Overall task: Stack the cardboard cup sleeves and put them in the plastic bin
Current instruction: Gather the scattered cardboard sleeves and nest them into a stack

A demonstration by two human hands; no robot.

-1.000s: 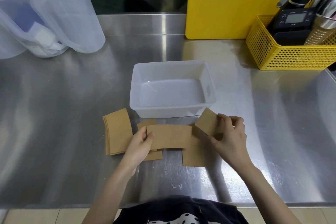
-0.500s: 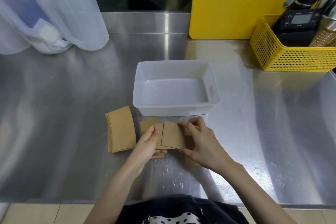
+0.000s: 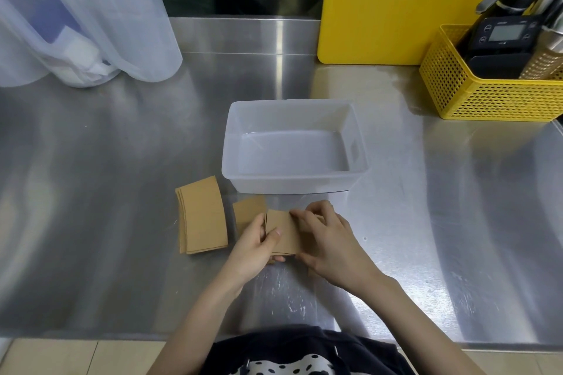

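Cardboard sleeves [image 3: 281, 231] sit pinched between both hands, left hand [image 3: 254, 248] and right hand [image 3: 327, 240] closed on their edges, just in front of the bin [image 3: 292, 186]. Another stack [image 3: 202, 215] lies left on the steel counter [image 3: 91, 192].

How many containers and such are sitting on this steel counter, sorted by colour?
Yellow: 2, the cutting board and the mesh basket
Clear or translucent plastic: 3, the empty bin and two pitchers, and
Brown: cardboard sleeves in 3 groups, the stack, a loose one, and those in the hands
Total: 8
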